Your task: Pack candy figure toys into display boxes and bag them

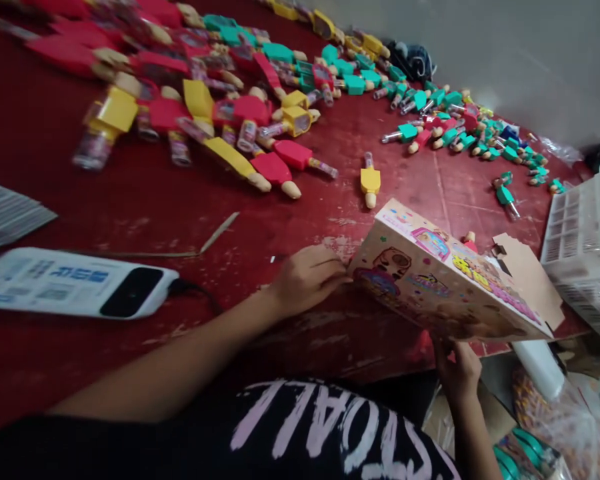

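Observation:
A printed cardboard box [430,273] with cartoon pictures and pink and yellow lettering is tilted above the front part of the red table. My left hand [310,277] grips its left end, fingers curled at the corner. Under the lower edge, toward the right, my right hand [459,367] holds the box; its fingertips are partly hidden behind the cardboard. Plain brown flaps [527,273] stick out past the box's right side. Just beyond the box lies a yellow plastic toy [371,180] with a beige rounded tip and a clear tube.
Pink toys [167,115], with yellow ones among them, are heaped at the far left. Teal toys [450,137] spread along the back. A white labelled device [75,283] with a cable lies left. White plastic baskets [580,227] stand right, above bagged items [575,420].

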